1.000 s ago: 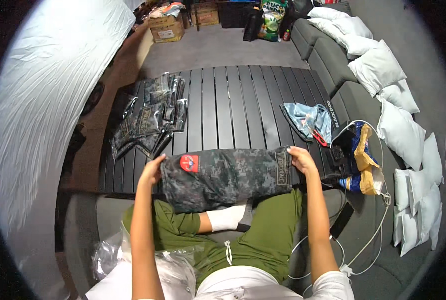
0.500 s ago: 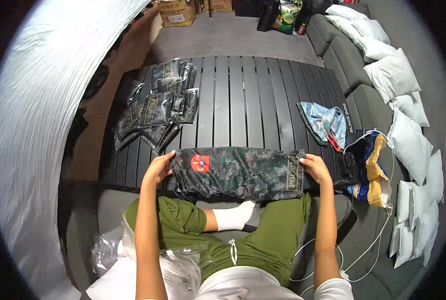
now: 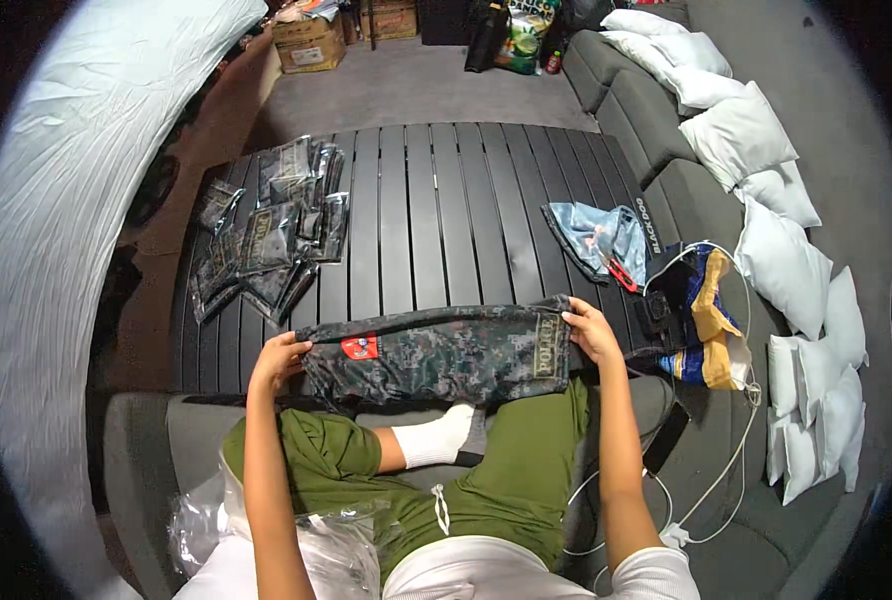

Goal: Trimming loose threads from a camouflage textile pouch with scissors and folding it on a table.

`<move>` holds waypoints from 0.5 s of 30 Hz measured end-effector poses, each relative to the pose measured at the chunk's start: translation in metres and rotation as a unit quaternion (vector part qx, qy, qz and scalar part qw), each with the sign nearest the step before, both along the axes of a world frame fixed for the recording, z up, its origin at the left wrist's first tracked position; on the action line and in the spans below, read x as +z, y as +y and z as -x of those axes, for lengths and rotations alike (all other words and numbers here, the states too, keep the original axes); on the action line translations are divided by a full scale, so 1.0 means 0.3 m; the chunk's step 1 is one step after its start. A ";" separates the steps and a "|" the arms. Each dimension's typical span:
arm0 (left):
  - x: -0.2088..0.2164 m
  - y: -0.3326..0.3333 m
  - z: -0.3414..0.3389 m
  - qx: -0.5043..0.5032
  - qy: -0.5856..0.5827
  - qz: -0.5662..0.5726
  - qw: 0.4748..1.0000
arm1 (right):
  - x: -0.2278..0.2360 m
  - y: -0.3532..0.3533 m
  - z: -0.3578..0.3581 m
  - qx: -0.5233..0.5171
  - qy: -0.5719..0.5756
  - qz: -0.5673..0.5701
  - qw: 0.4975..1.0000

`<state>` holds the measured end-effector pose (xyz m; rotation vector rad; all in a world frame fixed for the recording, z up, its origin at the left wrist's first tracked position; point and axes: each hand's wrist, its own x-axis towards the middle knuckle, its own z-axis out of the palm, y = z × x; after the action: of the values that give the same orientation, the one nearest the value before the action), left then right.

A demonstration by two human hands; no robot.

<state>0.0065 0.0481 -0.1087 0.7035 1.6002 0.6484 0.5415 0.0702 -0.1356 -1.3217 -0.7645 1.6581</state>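
Observation:
A folded camouflage cloth [image 3: 456, 355] in dark digital pattern stretches between my two hands at the table's near edge, above my legs. My left hand [image 3: 282, 362] pinches its upper left corner, and my right hand [image 3: 592, 332] grips the upper right corner. Along the top, a strip is turned over toward me and covers part of the red patch [image 3: 359, 347]. A lettered panel [image 3: 551, 345] lies near the cloth's right end. Fingertips behind the cloth are hidden.
On the black slatted table [image 3: 426, 220], several packaged camouflage cloths [image 3: 271, 235] are piled at left. At right lie a light blue cloth [image 3: 601, 235], a red-handled tool [image 3: 622, 275] and a blue-and-yellow bag [image 3: 716, 330] with white cables. Clear plastic bags [image 3: 326, 545] rest by my left thigh.
The cloth's top edge has been folded over toward me, covering the upper part of the red patch. Both hands still hold the corners. The whole view has shifted slightly.

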 end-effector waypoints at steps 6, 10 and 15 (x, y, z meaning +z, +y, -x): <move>0.015 -0.018 -0.068 -0.015 0.413 -0.134 0.901 | 0.065 -0.022 0.051 -0.008 0.017 -0.005 1.000; 0.138 -0.004 -0.325 -0.097 0.355 -0.394 0.842 | 0.168 -0.055 0.143 0.020 0.118 -0.058 0.991; 0.305 0.027 -0.728 -0.216 0.098 -0.469 0.851 | 0.276 -0.122 0.230 0.065 0.256 -0.047 0.963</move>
<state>0.2250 0.0561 -0.0173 1.8410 1.1571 1.0380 0.4726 0.0337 -0.0527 -0.7339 -0.6129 1.9299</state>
